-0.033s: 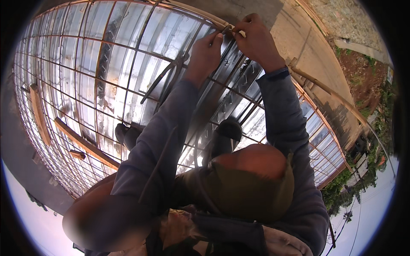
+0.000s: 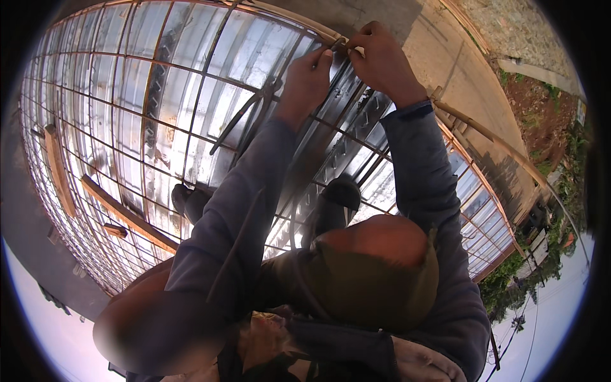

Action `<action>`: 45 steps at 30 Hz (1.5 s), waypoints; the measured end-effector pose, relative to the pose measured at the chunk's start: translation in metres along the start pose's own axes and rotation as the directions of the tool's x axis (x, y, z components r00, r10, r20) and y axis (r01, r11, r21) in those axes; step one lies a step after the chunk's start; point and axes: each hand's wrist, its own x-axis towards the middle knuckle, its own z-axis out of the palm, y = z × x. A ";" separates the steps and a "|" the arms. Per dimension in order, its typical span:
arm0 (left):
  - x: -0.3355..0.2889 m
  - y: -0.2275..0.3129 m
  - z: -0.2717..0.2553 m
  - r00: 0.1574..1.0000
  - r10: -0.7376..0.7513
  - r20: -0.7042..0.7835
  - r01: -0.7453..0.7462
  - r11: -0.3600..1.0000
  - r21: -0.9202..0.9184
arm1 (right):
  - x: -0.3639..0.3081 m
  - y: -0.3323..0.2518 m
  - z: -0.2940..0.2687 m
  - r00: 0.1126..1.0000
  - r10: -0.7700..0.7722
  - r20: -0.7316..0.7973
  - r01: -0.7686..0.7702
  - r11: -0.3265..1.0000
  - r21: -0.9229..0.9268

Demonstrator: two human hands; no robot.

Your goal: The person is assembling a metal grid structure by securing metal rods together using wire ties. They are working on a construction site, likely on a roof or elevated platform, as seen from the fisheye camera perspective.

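Observation:
Both hands meet at the far edge of a grid of thin rebar (image 2: 197,130) laid over ribbed metal sheets (image 2: 235,48). My left hand (image 2: 307,83) is closed in a pinch, thumb against fingers, beside the bar at the edge. Just right of it, my right hand (image 2: 384,67) is also closed, its fingertips pinched close to the left ones. Whatever lies between the fingertips is thin and dark, too small to name. A pair of pincers (image 2: 237,122) with long dark handles rests on the grid, left of my left forearm and partly hidden by it.
Wooden pieces (image 2: 124,213) lie on the grid at the left. My boots (image 2: 340,194) stand among the bars. Wooden boards (image 2: 312,24) run along the far edge, and a long pole (image 2: 490,134) slants at the right over a concrete surface (image 2: 464,76) lying lower.

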 end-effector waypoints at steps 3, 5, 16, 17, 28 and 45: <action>0.002 -0.003 0.004 0.999 0.040 -0.009 -0.041 0.999 -0.029 | -0.004 -0.002 0.001 0.995 -0.088 0.054 0.095 0.983 -0.155; 0.002 -0.004 0.006 1.000 0.007 0.006 -0.006 0.999 -0.032 | -0.013 -0.023 0.003 0.985 -0.174 -0.002 0.161 0.919 -0.361; -0.004 0.025 -0.004 0.934 -0.297 0.200 0.345 0.894 -0.285 | -0.047 -0.091 0.027 0.557 0.701 0.445 -0.473 -0.172 0.864; -0.007 0.034 -0.007 0.922 -0.294 0.254 0.372 0.856 -0.360 | -0.042 -0.095 0.031 0.529 0.727 0.437 -0.450 -0.196 0.871; 0.000 0.028 0.004 0.928 -0.358 0.108 0.372 0.853 -0.366 | -0.015 -0.073 0.066 0.468 0.711 0.525 -0.419 -0.344 0.840; 0.008 0.022 -0.004 0.927 -0.355 0.120 0.375 0.886 -0.274 | -0.023 -0.061 0.020 0.541 0.490 0.684 -0.485 -0.483 0.729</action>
